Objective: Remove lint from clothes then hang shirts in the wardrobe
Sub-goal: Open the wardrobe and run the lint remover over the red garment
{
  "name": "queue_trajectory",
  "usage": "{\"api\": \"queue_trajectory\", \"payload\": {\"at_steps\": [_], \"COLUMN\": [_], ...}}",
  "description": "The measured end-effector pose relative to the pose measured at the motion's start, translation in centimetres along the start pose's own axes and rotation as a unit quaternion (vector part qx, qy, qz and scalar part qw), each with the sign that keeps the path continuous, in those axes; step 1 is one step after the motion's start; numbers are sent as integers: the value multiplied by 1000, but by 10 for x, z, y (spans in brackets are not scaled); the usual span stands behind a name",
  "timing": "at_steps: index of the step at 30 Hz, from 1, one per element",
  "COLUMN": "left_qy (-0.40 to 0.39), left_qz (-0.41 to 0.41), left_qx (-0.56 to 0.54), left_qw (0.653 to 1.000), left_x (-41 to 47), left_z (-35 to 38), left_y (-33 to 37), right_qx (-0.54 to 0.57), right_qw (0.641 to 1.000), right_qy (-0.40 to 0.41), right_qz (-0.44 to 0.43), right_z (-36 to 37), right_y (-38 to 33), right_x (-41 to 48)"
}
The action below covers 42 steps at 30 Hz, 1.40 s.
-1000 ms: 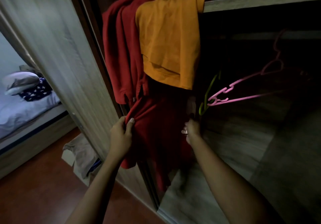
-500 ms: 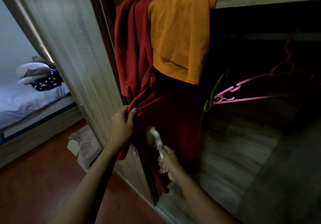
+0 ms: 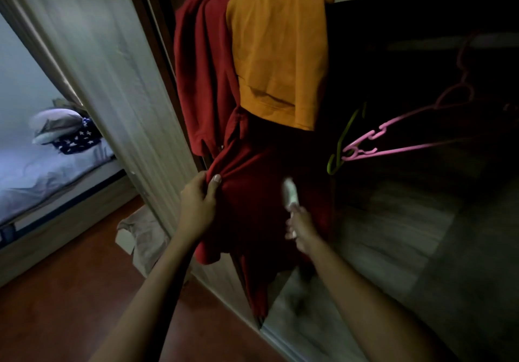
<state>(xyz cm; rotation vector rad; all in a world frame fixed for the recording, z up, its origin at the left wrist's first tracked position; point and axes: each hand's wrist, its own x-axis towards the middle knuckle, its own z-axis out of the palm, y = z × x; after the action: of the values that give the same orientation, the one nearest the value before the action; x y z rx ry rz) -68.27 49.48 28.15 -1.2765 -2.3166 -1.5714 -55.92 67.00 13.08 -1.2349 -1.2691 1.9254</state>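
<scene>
1. Left hand [image 3: 198, 203] is pinching the red shirt [image 3: 264, 182], draped at the wardrobe [image 3: 393, 235] opening.
2. Right hand [image 3: 302, 228] is gripping a white lint remover [image 3: 289, 194] against it.
3. Lint removal is underway; the next stroke is likely calling for taut cloth.

- two hands: left hand [image 3: 196, 201], right hand [image 3: 302, 229]
- two hangers: pink hanger [image 3: 407, 144], green hanger [image 3: 341, 148]
- one orange shirt [image 3: 278, 52]
- one white lint tool [image 3: 289, 194]
- red garments [image 3: 252, 193]: count unclear among folds
- one bed [image 3: 42, 170]
- stacked pillows [image 3: 56, 121]: at least two

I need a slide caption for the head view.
Left hand pinches a hanging red garment; right hand holds a white lint tool over it.
</scene>
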Motion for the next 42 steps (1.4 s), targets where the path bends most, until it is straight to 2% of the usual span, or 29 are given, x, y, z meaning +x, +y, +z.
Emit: {"api": "queue_trajectory", "payload": {"at_steps": [3, 6, 8, 13, 15, 18, 22, 27, 29, 33, 36, 39, 42], "left_qy": [6, 12, 14, 10, 0, -5, -7, -12, -8, -22, -19, 1, 9], "left_qz": [-3, 2, 0, 4, 4, 9, 4, -13, -12, -28, -21, -3, -6], "left_qx": [4, 8, 14, 14, 9, 8, 16, 25, 32, 17, 21, 26, 21], "left_qw": [1000, 1000, 1000, 1000, 1000, 1000, 1000, 1000, 999, 999, 999, 1000, 1000], "left_x": [0, -1, -1, -3, -6, -5, -1, 1, 0, -3, -4, -2, -4], "left_z": [1, 1, 1, -2, -3, -6, -7, -6, -4, 2, 10, 16, 17], "left_y": [1, 2, 4, 11, 13, 15, 13, 10, 9, 6, 6, 6, 8], "right_qx": [-41, -32, -19, 58, 69, 49, 2, 10, 29, 47, 43, -29, -102], "right_qw": [995, 984, 987, 995, 991, 994, 996, 995, 993, 972, 955, 947, 956], "right_qy": [-89, -164, -141, 21, 61, 47, -35, -94, -103, -68, -51, -44, -62], "right_qz": [32, 66, 72, 84, 93, 90, 76, 12, -57, -220, -289, -316, -267], "right_z": [25, 33, 26, -17, -31, -29, -2, 20, 26, 31, 27, 21, 14], "right_y": [51, 80, 76, 41, 33, 34, 57, 57, 32, -41, -71, -45, 19], "right_x": [-37, -57, -42, 27, 46, 46, 10, -66, -91, -110, -98, -79, -78]}}
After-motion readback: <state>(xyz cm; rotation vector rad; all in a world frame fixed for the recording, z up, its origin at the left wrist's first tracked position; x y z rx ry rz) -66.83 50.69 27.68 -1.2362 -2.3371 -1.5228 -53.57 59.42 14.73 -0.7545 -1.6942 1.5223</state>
